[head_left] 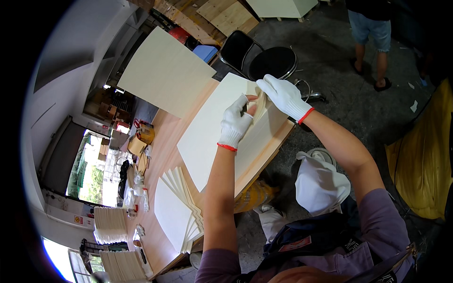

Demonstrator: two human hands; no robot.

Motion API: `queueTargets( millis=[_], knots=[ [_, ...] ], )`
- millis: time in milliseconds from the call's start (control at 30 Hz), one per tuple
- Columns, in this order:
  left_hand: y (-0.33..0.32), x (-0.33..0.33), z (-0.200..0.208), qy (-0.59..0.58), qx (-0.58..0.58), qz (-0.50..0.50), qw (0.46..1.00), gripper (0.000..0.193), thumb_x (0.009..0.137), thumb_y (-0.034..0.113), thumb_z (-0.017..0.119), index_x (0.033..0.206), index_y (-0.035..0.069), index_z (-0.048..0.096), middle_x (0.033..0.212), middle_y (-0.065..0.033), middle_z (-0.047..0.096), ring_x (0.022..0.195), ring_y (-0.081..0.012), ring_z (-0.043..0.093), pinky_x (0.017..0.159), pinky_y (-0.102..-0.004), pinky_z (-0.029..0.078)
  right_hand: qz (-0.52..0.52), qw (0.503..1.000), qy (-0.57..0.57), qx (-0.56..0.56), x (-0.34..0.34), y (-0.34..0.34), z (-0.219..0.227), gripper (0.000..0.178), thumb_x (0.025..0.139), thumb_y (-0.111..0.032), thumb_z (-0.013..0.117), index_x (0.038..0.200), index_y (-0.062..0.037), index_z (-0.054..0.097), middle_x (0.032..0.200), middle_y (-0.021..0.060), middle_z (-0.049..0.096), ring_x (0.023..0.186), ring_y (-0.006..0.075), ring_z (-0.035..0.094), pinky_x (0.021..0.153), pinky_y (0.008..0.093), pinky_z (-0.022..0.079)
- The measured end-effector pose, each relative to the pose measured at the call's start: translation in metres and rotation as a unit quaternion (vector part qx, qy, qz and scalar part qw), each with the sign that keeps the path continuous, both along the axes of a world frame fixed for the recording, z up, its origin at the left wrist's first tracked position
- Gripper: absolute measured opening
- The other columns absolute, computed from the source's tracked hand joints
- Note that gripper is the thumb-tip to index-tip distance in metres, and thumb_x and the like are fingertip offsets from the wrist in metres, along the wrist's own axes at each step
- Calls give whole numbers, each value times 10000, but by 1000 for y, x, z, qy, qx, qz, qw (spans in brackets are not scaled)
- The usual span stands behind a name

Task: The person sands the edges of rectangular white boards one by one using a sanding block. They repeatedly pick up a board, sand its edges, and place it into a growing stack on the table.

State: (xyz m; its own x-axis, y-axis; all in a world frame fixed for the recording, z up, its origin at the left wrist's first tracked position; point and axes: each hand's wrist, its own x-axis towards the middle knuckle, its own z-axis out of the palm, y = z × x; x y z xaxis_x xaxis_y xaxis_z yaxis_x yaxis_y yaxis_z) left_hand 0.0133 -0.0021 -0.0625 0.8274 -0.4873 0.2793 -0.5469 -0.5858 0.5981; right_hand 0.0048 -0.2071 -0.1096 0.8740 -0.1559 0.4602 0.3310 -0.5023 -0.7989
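Observation:
A stack of large cream sheets (203,146), like thin board or veneer, lies on the wooden table in front of me. My left hand (236,121) wears a white knit glove with bare thumb and fingertip showing. Its fingers are curled at the near right edge of the stack, around the lifted sheet edges. In a full white glove with a red cuff, my right hand (284,98) bends over the far right corner and grips the sheet edges there. The tips of its fingers are partly hidden. To the left of my left forearm lies a fanned pile of cream sheets (172,207).
Another large pale sheet (165,70) sticks out past the table's far end. A black chair (271,62) stands beyond the stack. Tools and bags line the left table edge (150,188), near sheet stacks (111,224). A person (370,33) stands at the upper right.

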Motion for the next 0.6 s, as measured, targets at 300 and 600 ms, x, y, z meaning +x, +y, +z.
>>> queueTargets(
  millis=[300,600],
  knots=[
    [3,7,-11,-5,-34,-16,999,398,884,159,832,1255,99,700,893,-68,684,780,-148,633,761,-309,536,-1,1000,-1,-16,0,0,0,474,1092,-533,412,1051,-90,575,893,225,690,911,453,665,756,547,486],
    [-6,-12,9,-9,-18,18,1000,295,981,122,677,1276,114,696,1009,-130,735,928,-223,698,872,-320,542,8,1000,15,12,-5,0,6,463,1086,-518,464,1021,-79,593,844,203,648,856,429,654,728,515,463]
  ],
)
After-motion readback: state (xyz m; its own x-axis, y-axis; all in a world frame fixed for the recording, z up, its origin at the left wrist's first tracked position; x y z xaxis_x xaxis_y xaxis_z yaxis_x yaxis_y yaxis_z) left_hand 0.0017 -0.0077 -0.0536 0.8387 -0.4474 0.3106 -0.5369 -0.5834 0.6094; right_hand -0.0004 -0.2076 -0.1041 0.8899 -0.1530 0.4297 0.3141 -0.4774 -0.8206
